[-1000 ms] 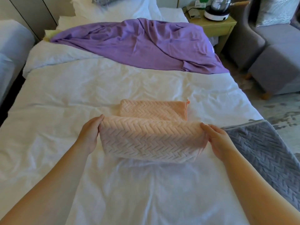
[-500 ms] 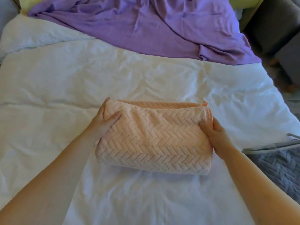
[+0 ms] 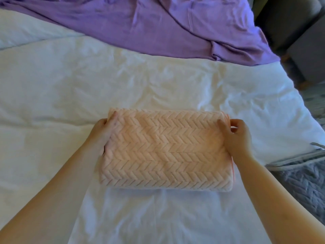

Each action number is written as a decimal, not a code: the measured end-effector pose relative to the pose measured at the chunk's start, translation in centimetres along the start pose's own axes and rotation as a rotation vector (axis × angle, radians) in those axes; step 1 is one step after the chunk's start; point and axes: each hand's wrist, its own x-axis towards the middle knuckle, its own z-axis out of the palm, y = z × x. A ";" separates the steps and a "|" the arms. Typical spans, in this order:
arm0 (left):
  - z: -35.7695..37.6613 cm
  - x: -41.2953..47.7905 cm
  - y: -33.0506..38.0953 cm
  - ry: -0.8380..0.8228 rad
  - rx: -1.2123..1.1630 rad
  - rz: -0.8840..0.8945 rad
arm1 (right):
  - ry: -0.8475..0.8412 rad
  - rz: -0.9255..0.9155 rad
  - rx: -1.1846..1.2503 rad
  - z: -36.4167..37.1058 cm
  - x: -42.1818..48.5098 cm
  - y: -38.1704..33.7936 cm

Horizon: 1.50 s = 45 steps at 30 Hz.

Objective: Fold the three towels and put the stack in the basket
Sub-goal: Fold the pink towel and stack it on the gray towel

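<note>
The pink towel lies folded in a thick block on the white bed. The left hand grips its left end and the right hand pinches its right end. I think this one is nearly folded. No other towels or basket show, so stacking and putting away are left.

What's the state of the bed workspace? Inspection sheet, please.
Surface: white wrinkled duvet on a bed.
Job's things: folded peach herringbone-textured towel lies flat mid-bed; basket not in view.
Clutter: crumpled purple sheet at far side; grey quilted blanket at right edge.
Hands: left hand grips towel's left end; right hand pinches its far right corner.
Cables: nothing seen.
Surroundings: grey upholstered furniture beyond the bed's right side.
</note>
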 end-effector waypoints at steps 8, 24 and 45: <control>1.9 -0.8 2.2 0.334 0.368 0.309 | 0.059 0.090 -0.223 1.1 1.7 -2.8; 2.7 -0.2 -3.4 0.052 1.157 0.570 | -0.249 -0.295 -0.824 4.0 -0.4 2.1; -1.8 -15.1 -11.6 0.150 0.220 0.045 | -0.068 0.257 0.021 -1.4 -14.7 6.5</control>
